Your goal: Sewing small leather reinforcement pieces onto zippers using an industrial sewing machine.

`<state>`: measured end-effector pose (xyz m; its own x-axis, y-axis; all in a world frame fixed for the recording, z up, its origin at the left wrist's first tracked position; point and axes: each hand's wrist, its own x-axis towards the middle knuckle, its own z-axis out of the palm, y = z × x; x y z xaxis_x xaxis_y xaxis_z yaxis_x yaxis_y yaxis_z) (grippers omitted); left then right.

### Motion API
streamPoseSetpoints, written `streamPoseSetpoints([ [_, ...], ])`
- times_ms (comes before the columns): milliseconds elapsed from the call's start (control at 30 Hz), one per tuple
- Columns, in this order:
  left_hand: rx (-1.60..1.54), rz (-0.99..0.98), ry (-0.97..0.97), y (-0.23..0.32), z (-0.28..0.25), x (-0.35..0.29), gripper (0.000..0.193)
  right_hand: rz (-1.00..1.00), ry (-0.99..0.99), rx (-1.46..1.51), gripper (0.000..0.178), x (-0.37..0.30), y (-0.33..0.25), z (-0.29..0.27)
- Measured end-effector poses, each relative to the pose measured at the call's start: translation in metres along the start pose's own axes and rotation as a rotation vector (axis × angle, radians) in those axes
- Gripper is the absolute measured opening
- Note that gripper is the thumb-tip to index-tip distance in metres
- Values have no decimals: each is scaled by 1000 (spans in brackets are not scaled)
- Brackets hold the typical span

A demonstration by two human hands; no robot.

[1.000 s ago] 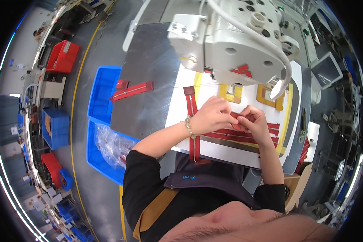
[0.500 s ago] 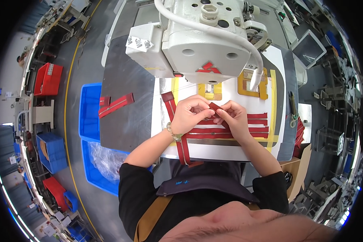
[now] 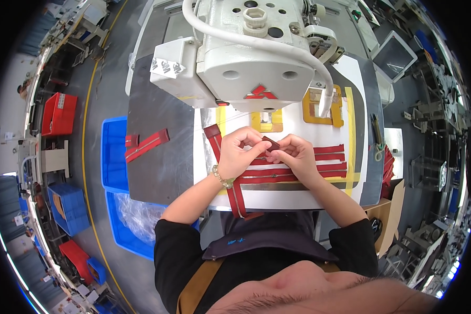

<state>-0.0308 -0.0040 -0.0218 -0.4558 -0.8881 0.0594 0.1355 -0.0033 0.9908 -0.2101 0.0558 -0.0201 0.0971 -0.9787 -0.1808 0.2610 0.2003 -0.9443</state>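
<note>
Between my two hands is the dark red end tab of a red zipper, pinched at the fingertips. My left hand, with a beaded bracelet at the wrist, grips the tab's left side with thumb and forefinger. On the other side my right hand has its fingers closed on the same piece. Below the hands, red zippers lie crosswise on the white work surface, partly covered by my fingers. Another red zipper runs lengthwise under my left wrist and reaches the table's front edge.
A large white sewing machine head stands just beyond my hands. Yellow-framed clamps lie beneath it. More red zippers rest on the grey tabletop at left, beside blue bins. Scissors and a cardboard box are at right.
The tab has turned between my fingertips and now lies flatter across them. Both hands stay close together. The whole view has shifted slightly.
</note>
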Motion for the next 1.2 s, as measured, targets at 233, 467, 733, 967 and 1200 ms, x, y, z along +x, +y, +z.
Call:
streamPoseSetpoints([
  [233,49,90,-11,-4,-1,1,10,-7,16,6,7,0,3,-1],
  [467,87,122,-5,-2,0,1,13,8,2,6,9,-1,1,-1],
  [733,126,142,-11,1,1,-2,15,-1,7,-27,8,-4,-3,3],
  [967,154,157,-11,-1,0,-1,14,-3,3,-16,8,-4,-3,2],
  [1200,260,136,-22,9,1,2,20,-24,-23,-54,7,-3,-3,-1],
])
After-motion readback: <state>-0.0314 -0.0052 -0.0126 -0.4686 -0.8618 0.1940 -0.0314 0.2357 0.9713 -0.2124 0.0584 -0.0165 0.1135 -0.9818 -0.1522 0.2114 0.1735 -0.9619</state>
